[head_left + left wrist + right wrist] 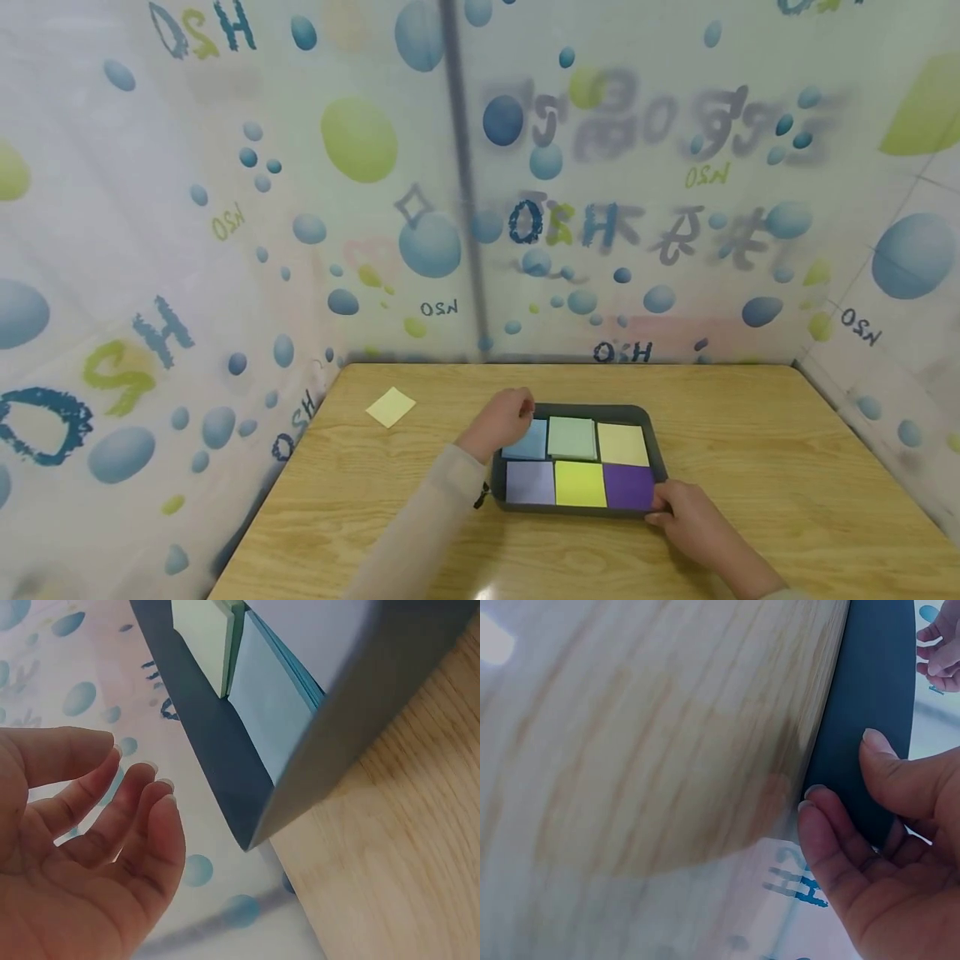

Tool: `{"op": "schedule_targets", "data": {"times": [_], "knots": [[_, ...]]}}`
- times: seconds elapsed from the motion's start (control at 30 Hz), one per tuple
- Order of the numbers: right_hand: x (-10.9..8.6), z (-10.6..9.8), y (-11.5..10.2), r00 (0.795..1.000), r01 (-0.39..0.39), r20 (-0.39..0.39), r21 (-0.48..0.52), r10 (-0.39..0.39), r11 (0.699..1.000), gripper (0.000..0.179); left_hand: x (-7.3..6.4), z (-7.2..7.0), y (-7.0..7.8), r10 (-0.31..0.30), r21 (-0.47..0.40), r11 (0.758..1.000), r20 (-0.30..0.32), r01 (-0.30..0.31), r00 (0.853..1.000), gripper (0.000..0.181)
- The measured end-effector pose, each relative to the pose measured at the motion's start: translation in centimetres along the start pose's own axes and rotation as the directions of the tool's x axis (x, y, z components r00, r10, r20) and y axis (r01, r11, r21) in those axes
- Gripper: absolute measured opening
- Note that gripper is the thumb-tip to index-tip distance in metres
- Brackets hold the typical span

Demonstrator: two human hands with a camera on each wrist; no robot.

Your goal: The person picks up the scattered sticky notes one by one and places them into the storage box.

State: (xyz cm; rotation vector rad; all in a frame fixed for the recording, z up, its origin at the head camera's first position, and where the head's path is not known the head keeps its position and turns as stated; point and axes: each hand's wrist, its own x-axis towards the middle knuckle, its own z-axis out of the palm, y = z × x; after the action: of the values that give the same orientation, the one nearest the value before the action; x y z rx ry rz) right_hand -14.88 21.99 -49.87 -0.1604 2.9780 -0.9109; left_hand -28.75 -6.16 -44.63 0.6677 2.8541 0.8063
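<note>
A dark grey tray (592, 411) on the table holds sticky note pads in two rows. At the back are a blue pad (534, 442), a mint green pad (572, 438) and a pale yellow pad (622, 445); in front, a lavender pad (530, 483), a bright yellow pad (580, 484) and a purple pad (628, 487). My right hand (692, 518) grips the tray at its front right corner, thumb and fingers on either side of the wall (870, 682). Beside the back left corner, my left hand (498, 423) hovers with fingers (127, 802) loosely bent, holding nothing.
A single pale yellow sticky note (391, 407) lies on the wooden table (315, 500), near its back left corner. A small black item (482, 497) shows by the tray's left side. Printed curtains (360, 250) surround the table's back and sides.
</note>
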Motion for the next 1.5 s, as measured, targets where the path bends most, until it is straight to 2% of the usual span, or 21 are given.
{"op": "schedule_targets", "data": {"times": [0.13,0.27,0.73,0.97,1.07,1.27,1.5], "knots": [[0.0,0.1,0.1,1.000,0.003,0.002,-0.008,-0.003,1.000,0.031,-0.3,-0.2,-1.2,-0.006,-0.029,1.000,-0.019,0.005,1.000,0.011],[0.1,0.0,0.0,1.000,-0.012,0.006,-0.004,0.012,1.000,0.030,-0.7,-0.3,-3.0,-0.001,-0.032,1.000,-0.068,-0.002,0.998,0.008],[0.1,0.0,0.0,1.000,-0.021,0.004,-0.010,0.021,1.000,0.031,-2.1,-1.1,-9.1,-0.102,0.017,0.994,-0.151,0.106,0.983,0.005],[0.1,0.0,0.1,1.000,-0.018,0.002,-0.009,0.018,1.000,0.030,-2.7,-1.1,-11.1,-0.155,0.048,0.985,-0.166,0.166,0.974,0.005],[0.0,0.0,0.1,1.000,-0.018,0.003,-0.005,0.018,1.000,0.031,-3.1,-1.2,-11.8,-0.195,0.055,0.977,-0.176,0.207,0.965,0.005],[0.0,0.0,0.2,1.000,-0.014,0.002,-0.008,0.014,1.000,0.031,-3.7,-1.7,-13.4,-0.266,0.034,0.959,-0.225,0.280,0.937,0.005],[0.0,0.0,0.2,1.000,-0.017,0.008,-0.001,0.017,1.000,0.031,-4.4,-2.5,-15.4,-0.324,0.017,0.942,-0.229,0.336,0.918,0.010]]}}
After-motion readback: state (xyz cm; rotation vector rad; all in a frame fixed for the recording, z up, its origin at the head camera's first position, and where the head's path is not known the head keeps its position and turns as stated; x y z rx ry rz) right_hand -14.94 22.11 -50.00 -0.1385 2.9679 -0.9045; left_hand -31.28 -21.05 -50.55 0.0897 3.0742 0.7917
